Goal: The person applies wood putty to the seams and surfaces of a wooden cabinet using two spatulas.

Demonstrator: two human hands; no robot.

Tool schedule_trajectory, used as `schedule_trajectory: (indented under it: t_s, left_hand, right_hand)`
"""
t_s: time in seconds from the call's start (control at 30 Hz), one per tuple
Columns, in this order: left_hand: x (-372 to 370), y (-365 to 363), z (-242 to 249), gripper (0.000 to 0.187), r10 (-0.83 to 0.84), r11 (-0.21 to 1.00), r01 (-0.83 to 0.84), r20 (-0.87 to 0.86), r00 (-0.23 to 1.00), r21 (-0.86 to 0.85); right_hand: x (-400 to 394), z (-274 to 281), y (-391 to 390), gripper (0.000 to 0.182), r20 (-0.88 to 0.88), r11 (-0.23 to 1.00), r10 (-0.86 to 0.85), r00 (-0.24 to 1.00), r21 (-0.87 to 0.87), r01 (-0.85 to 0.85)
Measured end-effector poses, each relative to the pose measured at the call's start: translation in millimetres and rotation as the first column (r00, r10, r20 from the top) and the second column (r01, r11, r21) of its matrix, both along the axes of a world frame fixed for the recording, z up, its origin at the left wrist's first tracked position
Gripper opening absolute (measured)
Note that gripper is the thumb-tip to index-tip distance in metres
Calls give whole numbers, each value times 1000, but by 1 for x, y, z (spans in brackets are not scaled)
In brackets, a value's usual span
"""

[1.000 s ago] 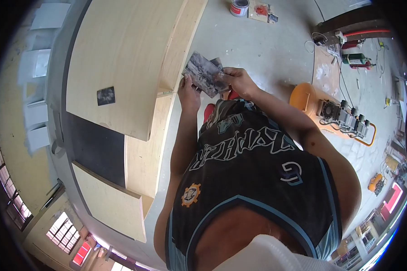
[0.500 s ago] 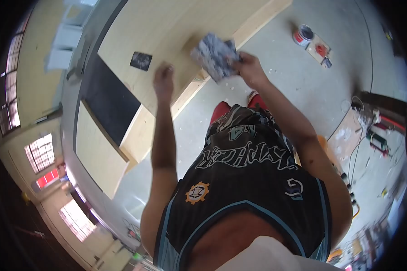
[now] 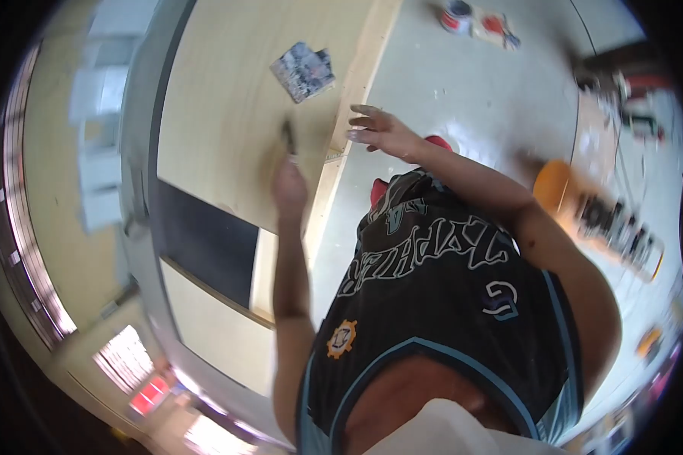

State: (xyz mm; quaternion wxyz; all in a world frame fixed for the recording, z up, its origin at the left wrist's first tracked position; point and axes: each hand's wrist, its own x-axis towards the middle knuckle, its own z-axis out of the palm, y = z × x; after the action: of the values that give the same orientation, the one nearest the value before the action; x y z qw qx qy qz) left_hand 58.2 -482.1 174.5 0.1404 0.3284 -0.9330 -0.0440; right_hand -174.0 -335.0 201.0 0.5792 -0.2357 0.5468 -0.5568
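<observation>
1. Change of state: the mottled grey-and-black rectangular sheet (image 3: 300, 72) had left the right hand (image 3: 387, 138). It lay on the pale wooden surface (image 3: 220, 98), at the upper centre of the frame, with a smaller dark piece (image 3: 325, 61) showing at its right corner.

2. Right hand: the fingers were open and spread, holding nothing visible, near the long right edge of the surface. Contact with that edge could not be determined.

3. Left hand (image 3: 289, 188): the fingers appeared closed on a thin dark piece (image 3: 288, 136), seen nearly edge-on over the surface. Motion blur hid the exact grip.

4. Effect: the sheet was supported by the surface, and the right hand was released from carrying it.

5. Difference from the earlier frame: the left hand had appeared unloaded, and a small dark square had lain on the surface to its left. The piece now held was probably that square.

6. Surroundings: the dark grey panel (image 3: 209, 243) lay below the surface in the frame. The red-and-white paint can (image 3: 456, 18) stood on the grey floor (image 3: 425, 68) at the upper right; the orange compressor tank (image 3: 555, 186) was farther down, at the right.
</observation>
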Motion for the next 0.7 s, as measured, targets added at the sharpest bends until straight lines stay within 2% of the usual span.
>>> schedule_trajectory:
  t_s: [0.07,0.1,0.13,0.17,0.23,0.27,0.3,0.33,0.4,0.43,0.47,0.5,0.53,0.57,0.6,0.67,0.7]
  left_hand:
    - [-38,59,48,33,-127,926,180,-176,976,331]
    - [-52,75,58,32,-177,849,245,-185,967,468]
    - [-62,81,62,31,-215,752,295,-203,955,589]
    - [-64,77,62,31,-248,742,316,-195,949,591]
    - [-68,61,62,33,-408,697,485,-265,874,528]
    - [-70,46,58,36,-383,724,490,-308,871,486]
    - [-79,32,63,39,-300,740,428,-315,900,519]
    - [-89,7,58,43,-305,771,425,-311,900,474]
    - [-119,-52,40,48,-339,793,443,-302,891,419]
    - [-135,-80,32,53,-381,873,418,-185,906,252]
    - [-145,-98,21,57,-392,916,396,-61,918,69]
    - [-148,-109,7,57,-412,908,414,-46,910,65]
    - [-148,-119,-8,59,-400,916,398,38,916,45]
    - [-154,-126,-16,61,-384,923,384,116,916,22]
    - [-161,-128,-18,61,-397,917,398,116,910,20]
    - [-153,-129,-19,60,-389,920,392,127,912,5]
    - [-153,-128,-16,61,-406,913,407,124,905,21]
  right_hand:
    - [36,18,-4,57,232,960,-269,935,-8,278]
    - [47,11,-8,57,243,946,-314,918,2,323]
    - [54,1,-13,57,178,933,-340,923,-61,355]
    - [57,-10,-17,56,113,918,-365,924,-124,377]
    - [44,-24,-15,53,115,855,-497,860,-103,508]
    - [36,-31,-15,51,101,796,-591,800,-84,599]
    - [29,-32,-15,49,-33,699,-712,701,-125,704]
    - [28,-38,-17,49,-22,672,-738,675,-121,731]
    - [30,-59,-33,49,-307,689,-690,656,0,725]
    - [43,-77,-49,51,-408,677,-707,578,-154,719]
    - [61,-87,-64,53,-418,682,-706,571,-187,707]
    - [78,-92,-78,55,-429,688,-704,565,-216,693]
    - [92,-93,-89,58,-406,700,-710,576,-316,641]
    - [102,-91,-104,58,-419,724,-678,604,-233,650]
    - [103,-85,-113,59,-394,690,-707,587,-200,696]
    - [91,-85,-126,60,-353,594,-794,495,-283,753]
    - [80,-84,-133,60,-338,595,-794,505,-265,759]
